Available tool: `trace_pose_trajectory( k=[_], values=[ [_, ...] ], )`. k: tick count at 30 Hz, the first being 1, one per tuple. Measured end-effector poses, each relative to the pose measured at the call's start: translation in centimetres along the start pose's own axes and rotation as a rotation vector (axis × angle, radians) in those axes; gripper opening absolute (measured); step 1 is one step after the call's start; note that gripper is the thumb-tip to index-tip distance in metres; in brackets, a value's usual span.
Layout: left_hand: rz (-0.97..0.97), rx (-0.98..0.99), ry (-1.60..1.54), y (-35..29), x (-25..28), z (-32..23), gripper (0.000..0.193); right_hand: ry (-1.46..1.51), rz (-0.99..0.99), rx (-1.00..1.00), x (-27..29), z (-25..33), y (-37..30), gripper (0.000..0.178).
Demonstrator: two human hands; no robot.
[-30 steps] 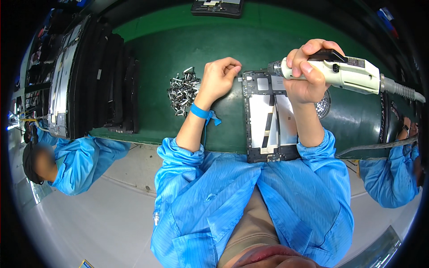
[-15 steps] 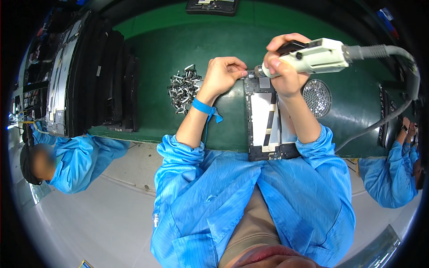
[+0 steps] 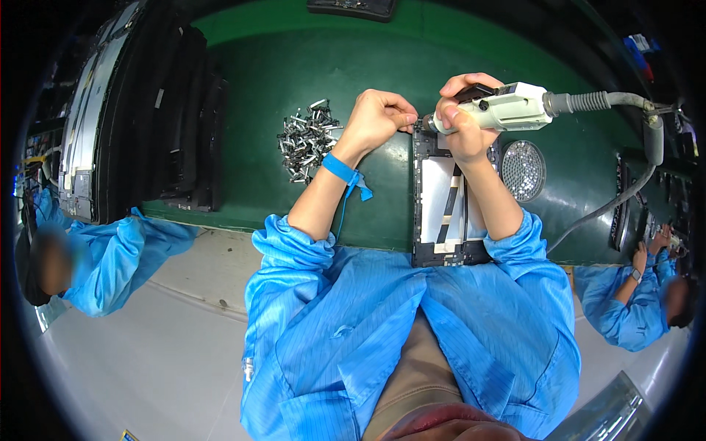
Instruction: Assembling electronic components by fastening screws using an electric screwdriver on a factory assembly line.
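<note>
An opened tablet [image 3: 440, 191], with dark edges and a silvery middle crossed by black strips, lies on the green table in front of me. My right hand [image 3: 467, 132] is wrapped round a white electric screwdriver [image 3: 522, 106]. Its nose points left, at the tablet's far left corner. Close to that nose, the fingers of my left hand [image 3: 379, 121] are pinched together at the same corner. What they hold, if anything, is too small to make out. A blue strap [image 3: 340, 169] circles my left wrist.
Left of my left hand lies a heap of small metal and black parts [image 3: 307, 143]. A round dish of small shiny pieces [image 3: 543, 165] sits right of the tablet. Dark panels [image 3: 158, 125] stand stacked at left. The screwdriver's cable [image 3: 625, 195] loops at right. Co-workers sit on both sides.
The whole view has shifted slightly. The screwdriver's nose has come a little nearer the tablet's far left corner. My left fingers remain pinched there.
</note>
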State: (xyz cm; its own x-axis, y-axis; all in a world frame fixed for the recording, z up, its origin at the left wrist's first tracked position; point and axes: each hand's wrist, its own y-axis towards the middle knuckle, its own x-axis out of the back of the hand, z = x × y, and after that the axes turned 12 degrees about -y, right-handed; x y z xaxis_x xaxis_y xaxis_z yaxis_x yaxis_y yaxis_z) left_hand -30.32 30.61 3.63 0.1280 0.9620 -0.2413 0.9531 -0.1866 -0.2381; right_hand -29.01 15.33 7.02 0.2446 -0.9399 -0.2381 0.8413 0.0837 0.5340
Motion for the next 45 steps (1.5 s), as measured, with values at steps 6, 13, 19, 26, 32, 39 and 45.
trace_pose_trajectory(
  k=[6, 13, 19, 26, 32, 39, 45],
  values=[
    [-0.005, -0.024, -0.002, 0.1, 0.0, 0.3, 0.002, -0.036, -0.005, 0.001, -0.3, 0.0, 0.0, 0.043],
    [-0.010, -0.021, -0.017, 0.2, 0.0, 0.3, 0.003, -0.045, 0.008, 0.010, -0.3, -0.6, -0.2, 0.043],
    [-0.021, -0.022, -0.024, 0.1, -0.1, 0.2, 0.004, -0.032, 0.003, -0.006, -0.5, -0.5, -0.2, 0.043],
    [-0.028, -0.040, 0.010, 0.2, 0.0, 0.4, 0.003, -0.196, 0.007, -0.013, -1.4, 0.0, -0.4, 0.042],
    [-0.033, -0.044, 0.015, -0.1, -0.2, -0.1, 0.003, -0.207, 0.034, -0.033, -1.6, 0.1, -0.3, 0.041],
    [-0.034, -0.049, -0.035, 0.3, 0.0, 0.6, 0.003, -0.193, 0.090, -0.039, -1.9, 0.2, -0.1, 0.038],
    [-0.051, -0.060, -0.039, 0.1, -0.1, 0.5, 0.003, -0.229, 0.132, -0.029, -2.0, 0.3, -0.2, 0.038]
  ],
)
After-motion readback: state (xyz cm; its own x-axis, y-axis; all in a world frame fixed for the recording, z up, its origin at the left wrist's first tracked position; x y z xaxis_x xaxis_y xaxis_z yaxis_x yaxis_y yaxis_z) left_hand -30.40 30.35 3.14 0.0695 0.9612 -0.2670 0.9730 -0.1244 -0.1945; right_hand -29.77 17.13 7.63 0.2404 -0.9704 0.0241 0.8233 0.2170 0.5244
